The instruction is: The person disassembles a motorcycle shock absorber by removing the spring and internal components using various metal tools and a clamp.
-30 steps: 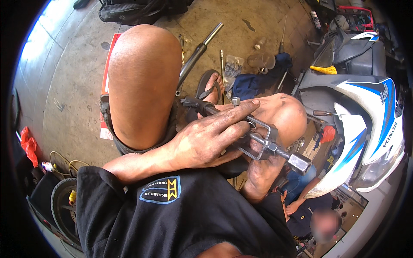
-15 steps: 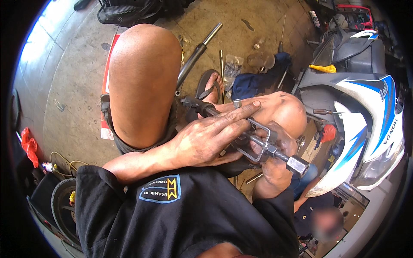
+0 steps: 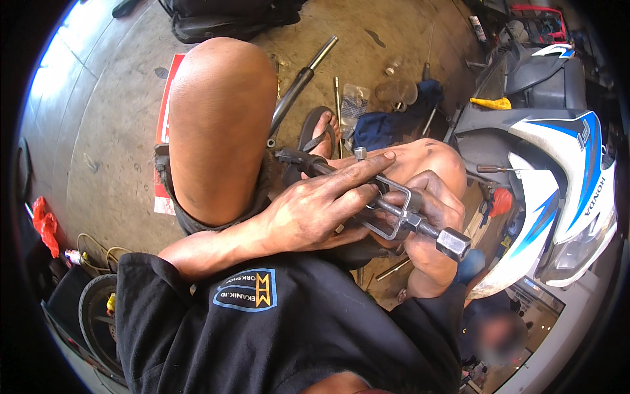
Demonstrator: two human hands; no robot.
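Observation:
A metal screw tool [image 3: 408, 220] lies across my lap, with a rectangular open frame and a threaded bolt ending in a large hex head. Toward the left it meets a dark rod-like part [image 3: 298, 159] with a forked end. My left hand [image 3: 321, 210] wraps over the dark part beside the frame, index finger stretched along the top. My right hand [image 3: 430, 200] reaches behind the frame, its fingers curled at the bolt; the exact contact is partly hidden. A bright hex nut or bolt end [image 3: 360, 153] stands up just beyond my left index finger.
A fork tube [image 3: 305, 82] and a thin metal rod [image 3: 337, 108] lie beyond my knees, near blue cloth [image 3: 384, 128] and a clear cup [image 3: 403, 92]. To the right stands a white-and-blue motorcycle [image 3: 558, 171], with a screwdriver [image 3: 489, 169] on it. Another person [image 3: 495, 335] is at lower right.
My right hand has moved up and its fingers now reach into the frame from behind. The tool has shifted very slightly; my left hand keeps nearly the same place.

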